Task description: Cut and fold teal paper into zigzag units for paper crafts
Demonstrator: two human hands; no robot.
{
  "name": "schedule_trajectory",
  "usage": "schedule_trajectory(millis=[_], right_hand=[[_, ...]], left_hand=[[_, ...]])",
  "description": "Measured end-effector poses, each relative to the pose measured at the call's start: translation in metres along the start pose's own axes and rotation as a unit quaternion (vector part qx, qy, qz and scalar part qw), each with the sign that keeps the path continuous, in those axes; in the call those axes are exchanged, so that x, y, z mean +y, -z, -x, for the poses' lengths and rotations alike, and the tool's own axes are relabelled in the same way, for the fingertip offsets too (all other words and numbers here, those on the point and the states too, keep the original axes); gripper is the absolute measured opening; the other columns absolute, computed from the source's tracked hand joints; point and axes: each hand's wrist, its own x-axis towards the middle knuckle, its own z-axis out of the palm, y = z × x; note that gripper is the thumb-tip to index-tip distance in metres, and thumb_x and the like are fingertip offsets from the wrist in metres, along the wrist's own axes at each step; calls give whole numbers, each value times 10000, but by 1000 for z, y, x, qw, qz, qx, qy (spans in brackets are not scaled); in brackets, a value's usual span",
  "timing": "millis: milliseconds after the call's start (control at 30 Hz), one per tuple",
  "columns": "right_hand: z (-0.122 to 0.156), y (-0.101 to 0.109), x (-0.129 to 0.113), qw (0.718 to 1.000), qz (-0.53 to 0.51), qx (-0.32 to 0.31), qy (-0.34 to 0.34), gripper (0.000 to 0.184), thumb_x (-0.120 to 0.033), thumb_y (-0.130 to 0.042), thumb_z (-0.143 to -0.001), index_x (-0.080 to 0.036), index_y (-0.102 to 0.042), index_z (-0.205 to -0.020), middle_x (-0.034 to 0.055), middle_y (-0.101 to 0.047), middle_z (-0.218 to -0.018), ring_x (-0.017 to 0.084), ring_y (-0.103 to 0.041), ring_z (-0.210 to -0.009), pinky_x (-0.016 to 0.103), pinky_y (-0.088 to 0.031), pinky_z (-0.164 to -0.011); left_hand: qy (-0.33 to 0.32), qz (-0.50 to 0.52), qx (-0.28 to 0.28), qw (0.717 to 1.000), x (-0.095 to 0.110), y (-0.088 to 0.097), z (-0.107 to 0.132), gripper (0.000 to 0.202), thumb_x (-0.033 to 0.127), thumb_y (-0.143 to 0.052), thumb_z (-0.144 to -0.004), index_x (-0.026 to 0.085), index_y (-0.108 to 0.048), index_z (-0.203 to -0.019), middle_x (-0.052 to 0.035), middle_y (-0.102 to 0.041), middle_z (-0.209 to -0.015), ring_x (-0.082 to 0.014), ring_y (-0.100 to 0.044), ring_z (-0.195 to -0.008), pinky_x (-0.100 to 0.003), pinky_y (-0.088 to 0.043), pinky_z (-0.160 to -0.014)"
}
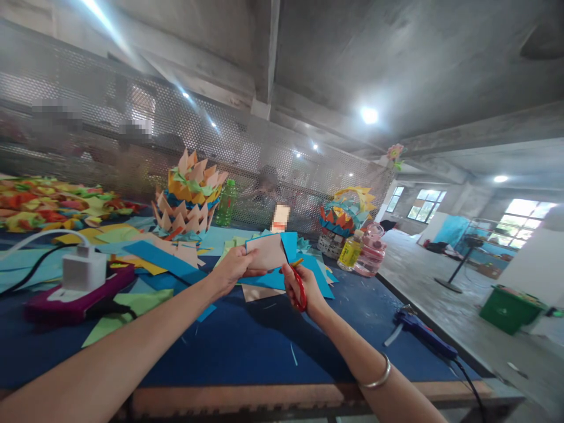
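Two hands work near the middle of the frame: your left hand (233,267) is clamped on the pale pink paper (267,254), thumb on top, and your right hand (306,288) is closed round the scissors (301,295) by their red handles. The pink paper sits at the center of the frame, with blue paper (289,244) showing just behind its right end. Whether the scissor blades are apart or together, you cannot tell from here.

More sheets lie under and beyond your hands. Left of your left hand, a blue strip (170,261) slants over mixed paper. The purple power strip (79,302), with a white charger (83,270) plugged in, stands at the left, near your left forearm. Upper left holds a heap of paper scraps (48,200). Beyond your hands stand the paper crown (189,202) and green bottle (226,202); to the right, the basket (346,220), yellow bottle (351,251) and pink bottle (369,252). The mesh screen (247,153) rises behind them.

Your widest stretch of blue table (247,352) shows at lower center, between your forearms, reaching the brown front edge. The dark right edge slants to lower right; the glue gun (425,335) lies near it, its cord dropping over the front corner.
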Motion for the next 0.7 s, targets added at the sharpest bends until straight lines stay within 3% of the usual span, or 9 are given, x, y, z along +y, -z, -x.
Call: schedule_trajectory(millis=[167, 700], right_hand=[[2, 0, -5, 1000, 2, 3, -20, 585, -758, -628, -672, -196, -528, -803, -97, -434, -407, 74, -364, -275, 194, -290, -250], [11, -1, -12, 999, -19, -19, 24, 538, -707, -618, -728, -175, -545, -760, -102, -396, -349, 68, -329, -235, 186, -281, -246]], left_hand=[[1, 11, 8, 1000, -4, 1, -1, 205, 147, -701, -790, 54, -689, -972, -131, -755, -885, -226, -735, -674, -281, -626, -593], [26, 21, -17, 999, -3, -2, 2, 174, 105, -622, -859, 46, -673, -1015, -139, -750, -869, -209, -734, -678, -273, -629, -605]])
